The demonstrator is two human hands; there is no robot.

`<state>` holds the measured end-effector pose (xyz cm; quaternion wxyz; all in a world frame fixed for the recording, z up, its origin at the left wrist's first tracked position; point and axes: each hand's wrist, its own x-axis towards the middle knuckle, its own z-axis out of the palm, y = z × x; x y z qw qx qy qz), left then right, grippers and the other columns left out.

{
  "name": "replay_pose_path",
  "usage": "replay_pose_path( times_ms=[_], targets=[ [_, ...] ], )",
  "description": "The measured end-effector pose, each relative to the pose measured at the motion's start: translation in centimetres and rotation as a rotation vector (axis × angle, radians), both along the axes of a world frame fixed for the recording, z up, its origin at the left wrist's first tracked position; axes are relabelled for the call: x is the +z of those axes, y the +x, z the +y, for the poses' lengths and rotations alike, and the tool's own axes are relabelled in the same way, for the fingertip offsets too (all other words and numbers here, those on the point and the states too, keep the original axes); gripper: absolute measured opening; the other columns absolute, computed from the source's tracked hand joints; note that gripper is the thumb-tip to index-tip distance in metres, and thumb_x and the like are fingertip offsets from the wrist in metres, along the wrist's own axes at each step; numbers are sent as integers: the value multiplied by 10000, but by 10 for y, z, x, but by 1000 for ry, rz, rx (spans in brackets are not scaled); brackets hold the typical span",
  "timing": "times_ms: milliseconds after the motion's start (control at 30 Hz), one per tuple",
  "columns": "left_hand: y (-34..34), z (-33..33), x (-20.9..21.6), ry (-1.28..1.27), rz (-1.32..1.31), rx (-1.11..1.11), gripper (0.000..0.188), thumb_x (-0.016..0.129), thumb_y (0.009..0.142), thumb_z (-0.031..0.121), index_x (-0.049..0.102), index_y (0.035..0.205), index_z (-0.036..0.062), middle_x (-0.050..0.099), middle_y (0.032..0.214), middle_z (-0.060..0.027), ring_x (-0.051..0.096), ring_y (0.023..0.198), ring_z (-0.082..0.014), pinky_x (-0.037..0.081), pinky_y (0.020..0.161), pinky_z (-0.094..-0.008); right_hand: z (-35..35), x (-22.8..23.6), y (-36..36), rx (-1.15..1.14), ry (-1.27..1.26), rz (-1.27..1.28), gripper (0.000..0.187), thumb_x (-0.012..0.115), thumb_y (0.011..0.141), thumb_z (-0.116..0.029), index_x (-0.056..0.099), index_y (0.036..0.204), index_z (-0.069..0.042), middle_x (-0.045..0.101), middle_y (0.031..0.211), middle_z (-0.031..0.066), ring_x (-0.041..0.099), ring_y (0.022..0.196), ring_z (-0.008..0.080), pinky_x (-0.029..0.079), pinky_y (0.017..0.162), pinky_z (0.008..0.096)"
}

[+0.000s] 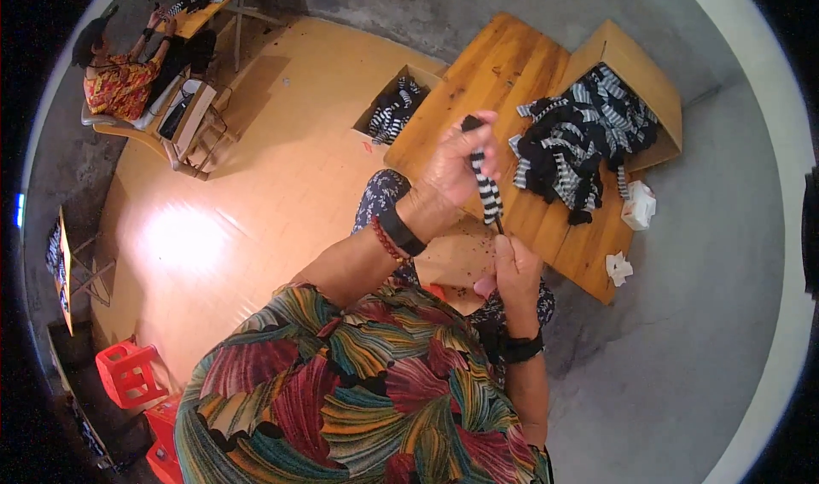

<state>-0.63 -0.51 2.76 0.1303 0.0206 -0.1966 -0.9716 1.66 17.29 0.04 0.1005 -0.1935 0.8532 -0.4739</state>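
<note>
My left hand (456, 164) is closed round the upper part of a narrow black-and-white striped knitted piece (486, 185), whose black end pokes out above the thumb. The piece hangs down at a slight slant toward my right hand (516, 271). A thin dark rod (500, 226) shows between the lower end of the knit and my right fingers, which are pinched on it. I cannot tell how far the rod runs inside the knit. Both hands are above my lap, at the near edge of the wooden table (478, 75).
An open cardboard box (661, 130) lies on its side, with striped knits (572, 147) spilling onto the table. White tissues (638, 206) lie near it. Another box (363, 130) of knits stands on the floor. Far left, a person (128, 83) sits working; red stools (130, 373) stand lower left.
</note>
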Motion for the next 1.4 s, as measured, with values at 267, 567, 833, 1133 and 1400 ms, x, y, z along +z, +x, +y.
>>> replay_pose_path(
  times_ms=[267,567,833,1133,1400],
  targets=[
    [6,23,3,-77,48,-18,280,559,811,173,474,1058,74,351,517,34,292,376,-74,282,396,-238,-6,16,2,31,-185,-277,309,492,861,-254,516,689,2,428,515,21,409,478,114,334,450,272],
    [10,17,-7,-71,12,-123,234,525,846,218,484,1026,74,366,551,23,342,427,-87,336,442,-254,-20,27,7,-56,-406,-869,262,466,875,-289,508,749,-64,343,492,-60,304,361,42,281,312,192],
    [0,5,-9,99,-34,39,123,547,827,187,499,893,95,516,681,-39,504,583,-178,449,638,-347,3,-7,6,-61,-244,-379,296,494,861,-251,517,700,-4,439,604,-11,392,579,90,360,540,248],
    [8,28,-11,-136,87,-6,235,563,798,128,470,1012,96,459,574,-14,402,438,-122,402,481,-299,10,6,0,-12,-203,-442,277,488,864,-246,507,692,-29,379,568,-50,347,513,46,299,453,223],
    [19,35,-4,-74,134,-159,368,560,787,106,442,1132,60,396,540,1,353,410,-90,323,415,-240,-13,20,13,-42,-466,-726,232,477,868,-250,509,749,-54,366,520,-54,316,421,34,257,384,193]
  ],
)
